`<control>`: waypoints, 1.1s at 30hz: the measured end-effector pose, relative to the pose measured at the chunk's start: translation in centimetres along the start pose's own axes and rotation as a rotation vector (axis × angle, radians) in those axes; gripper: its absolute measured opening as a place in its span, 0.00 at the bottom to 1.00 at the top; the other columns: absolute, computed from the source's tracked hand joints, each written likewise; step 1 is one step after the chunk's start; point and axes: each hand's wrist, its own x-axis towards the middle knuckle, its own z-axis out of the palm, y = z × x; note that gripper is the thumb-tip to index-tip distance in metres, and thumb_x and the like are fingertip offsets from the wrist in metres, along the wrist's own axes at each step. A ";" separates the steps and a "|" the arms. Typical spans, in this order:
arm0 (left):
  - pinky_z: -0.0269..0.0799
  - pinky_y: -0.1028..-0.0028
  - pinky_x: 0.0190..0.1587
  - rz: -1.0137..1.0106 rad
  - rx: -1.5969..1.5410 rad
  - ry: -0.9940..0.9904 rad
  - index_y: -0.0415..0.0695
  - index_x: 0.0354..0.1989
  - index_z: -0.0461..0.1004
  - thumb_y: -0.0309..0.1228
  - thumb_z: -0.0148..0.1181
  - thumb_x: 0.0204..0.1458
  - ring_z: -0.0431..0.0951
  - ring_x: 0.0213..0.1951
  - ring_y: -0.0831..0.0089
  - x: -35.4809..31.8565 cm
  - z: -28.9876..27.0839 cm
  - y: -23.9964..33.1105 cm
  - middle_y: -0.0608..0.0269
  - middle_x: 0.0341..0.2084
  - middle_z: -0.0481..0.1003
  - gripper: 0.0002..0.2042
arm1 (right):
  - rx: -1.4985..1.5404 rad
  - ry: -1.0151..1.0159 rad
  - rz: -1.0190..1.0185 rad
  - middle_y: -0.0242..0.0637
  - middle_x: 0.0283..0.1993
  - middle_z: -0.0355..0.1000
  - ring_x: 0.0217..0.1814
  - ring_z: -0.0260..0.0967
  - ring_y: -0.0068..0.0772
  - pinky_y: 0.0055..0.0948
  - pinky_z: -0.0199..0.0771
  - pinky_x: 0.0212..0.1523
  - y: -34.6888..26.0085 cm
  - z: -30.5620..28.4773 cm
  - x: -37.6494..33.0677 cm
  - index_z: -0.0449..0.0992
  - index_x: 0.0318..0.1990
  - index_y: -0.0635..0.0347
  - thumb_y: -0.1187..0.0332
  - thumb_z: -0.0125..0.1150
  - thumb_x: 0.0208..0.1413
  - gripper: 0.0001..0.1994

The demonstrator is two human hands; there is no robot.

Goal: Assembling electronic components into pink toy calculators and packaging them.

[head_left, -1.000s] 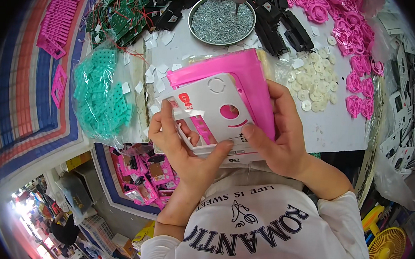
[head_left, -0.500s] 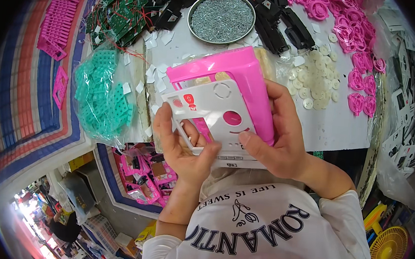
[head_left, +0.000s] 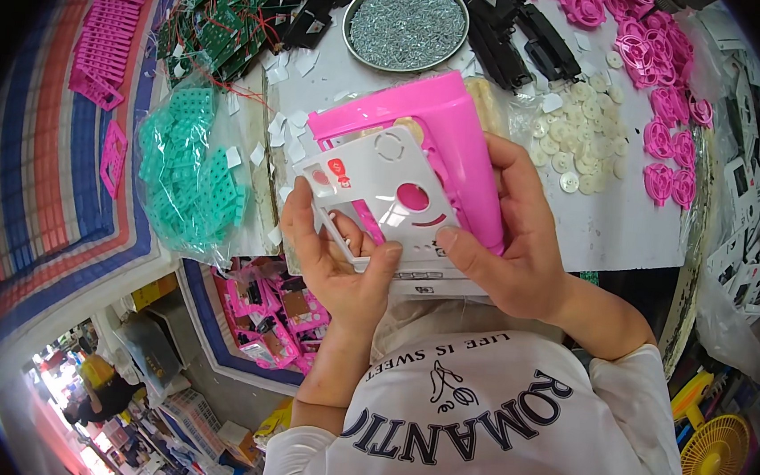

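On the cluttered white worktable (head_left: 612,238) I see a tray of screws (head_left: 406,23) | my right hand (head_left: 509,248) grips the pink casing (head_left: 446,136) | my left hand (head_left: 334,256) clamps the white faceplate (head_left: 383,193) against it.

On the table (head_left: 630,239), a round tray of screws (head_left: 407,24) sits behind the held panel (head_left: 392,194), a bag of plastic pieces (head_left: 190,173) left of it, loose discs (head_left: 583,146) right of it.
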 end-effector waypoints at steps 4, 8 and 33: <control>0.66 0.80 0.33 -0.003 0.036 0.002 0.37 0.75 0.53 0.20 0.75 0.40 0.63 0.34 0.82 -0.1 0.1 0.4 0.63 0.62 0.55 0.50 | 0.008 0.049 -0.037 0.42 0.61 0.64 0.64 0.64 0.27 0.30 0.66 0.65 0.2 0.2 0.3 0.53 0.70 0.68 0.74 0.61 0.60 0.33; 0.65 0.80 0.35 -0.012 0.094 -0.007 0.36 0.75 0.54 0.21 0.76 0.40 0.64 0.33 0.81 0.6 0.3 1.7 0.62 0.62 0.55 0.50 | 0.123 0.035 0.040 0.41 0.61 0.64 0.64 0.63 0.26 0.30 0.65 0.65 -0.5 0.1 0.6 0.53 0.70 0.67 0.76 0.59 0.60 0.32; 0.75 0.74 0.48 -0.141 -0.193 0.039 0.33 0.58 0.70 0.42 0.45 0.73 0.79 0.46 0.74 4.0 -2.3 3.2 0.56 0.47 0.78 0.22 | 0.187 -0.184 0.481 0.43 0.59 0.74 0.61 0.75 0.32 0.30 0.77 0.61 -2.2 -3.3 0.0 0.62 0.65 0.67 0.84 0.69 0.53 0.32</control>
